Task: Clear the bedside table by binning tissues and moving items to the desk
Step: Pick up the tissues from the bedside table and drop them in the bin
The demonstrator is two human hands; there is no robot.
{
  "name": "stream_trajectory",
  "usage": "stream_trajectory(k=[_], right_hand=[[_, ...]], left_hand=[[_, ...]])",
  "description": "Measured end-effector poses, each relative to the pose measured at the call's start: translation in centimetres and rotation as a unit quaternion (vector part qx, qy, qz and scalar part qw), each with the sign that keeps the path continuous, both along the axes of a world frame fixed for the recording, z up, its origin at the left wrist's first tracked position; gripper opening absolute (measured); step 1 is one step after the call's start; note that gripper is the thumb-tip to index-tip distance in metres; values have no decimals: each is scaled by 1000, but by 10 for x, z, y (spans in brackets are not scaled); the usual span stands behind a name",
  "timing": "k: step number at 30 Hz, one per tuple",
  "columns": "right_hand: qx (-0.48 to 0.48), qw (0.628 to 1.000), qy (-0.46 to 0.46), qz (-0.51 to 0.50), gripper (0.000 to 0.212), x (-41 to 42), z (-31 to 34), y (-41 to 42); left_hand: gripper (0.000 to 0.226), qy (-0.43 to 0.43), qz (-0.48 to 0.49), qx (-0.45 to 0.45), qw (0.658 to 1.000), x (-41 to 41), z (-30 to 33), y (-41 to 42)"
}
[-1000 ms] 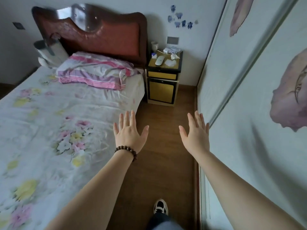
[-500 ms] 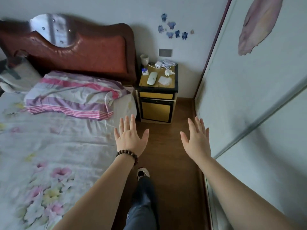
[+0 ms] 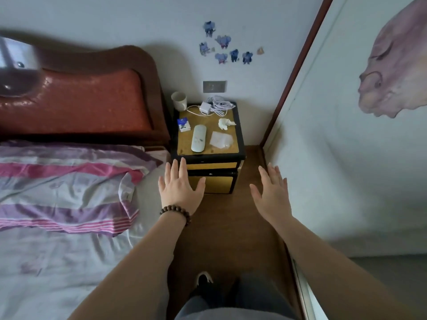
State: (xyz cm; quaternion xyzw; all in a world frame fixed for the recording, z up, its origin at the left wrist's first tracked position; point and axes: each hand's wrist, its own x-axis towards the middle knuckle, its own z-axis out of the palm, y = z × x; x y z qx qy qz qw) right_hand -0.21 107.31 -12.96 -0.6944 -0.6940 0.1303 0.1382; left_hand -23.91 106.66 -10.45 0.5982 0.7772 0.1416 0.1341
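Note:
The yellow-topped bedside table (image 3: 239,144) with black edges stands in the corner ahead. On it lie a white remote (image 3: 198,138), a flat white tissue (image 3: 220,140), a crumpled tissue (image 3: 225,124), a small blue-and-white pack (image 3: 183,125), a white charger with its coiled cable (image 3: 213,106) and a white mug (image 3: 179,101) at the back left. My left hand (image 3: 179,189), with a bead bracelet on the wrist, and my right hand (image 3: 272,192) are both held out flat in front of the table, fingers apart, holding nothing.
The bed (image 3: 69,239) with a striped pillow (image 3: 67,185) and red padded headboard (image 3: 78,102) fills the left. A wardrobe door (image 3: 346,158) with a painted pattern runs along the right. A narrow strip of wooden floor (image 3: 231,239) leads to the table; my shoe (image 3: 203,279) is below.
I have walked forward along the aisle; the bedside table is much closer and larger. Both hands stay spread and empty in front of me.

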Motion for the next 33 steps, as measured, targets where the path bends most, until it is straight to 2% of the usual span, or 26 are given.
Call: stream_trajectory(k=[11, 16, 21, 24, 28, 31, 33], right_hand=[[-49, 998, 20, 16, 56, 25, -44, 183], [-102, 991, 28, 76, 56, 37, -78, 277], [-141, 980, 23, 137, 55, 55, -109, 349], [-155, 975, 22, 158, 56, 58, -128, 382], [-168, 965, 31, 198, 56, 51, -156, 408], [-162, 961, 49, 218, 56, 41, -174, 420], [-159, 959, 52, 228, 56, 35, -182, 426]], left_hand=[[79, -31, 1, -60, 998, 40, -55, 164], [80, -103, 31, -138, 985, 80, -104, 246], [91, -122, 82, -197, 969, 111, -153, 300], [108, -141, 131, -202, 960, 118, -179, 328], [126, -113, 149, -207, 960, 122, -211, 356], [128, -116, 163, -223, 954, 120, -231, 364], [120, -91, 167, -203, 961, 119, -240, 362]])
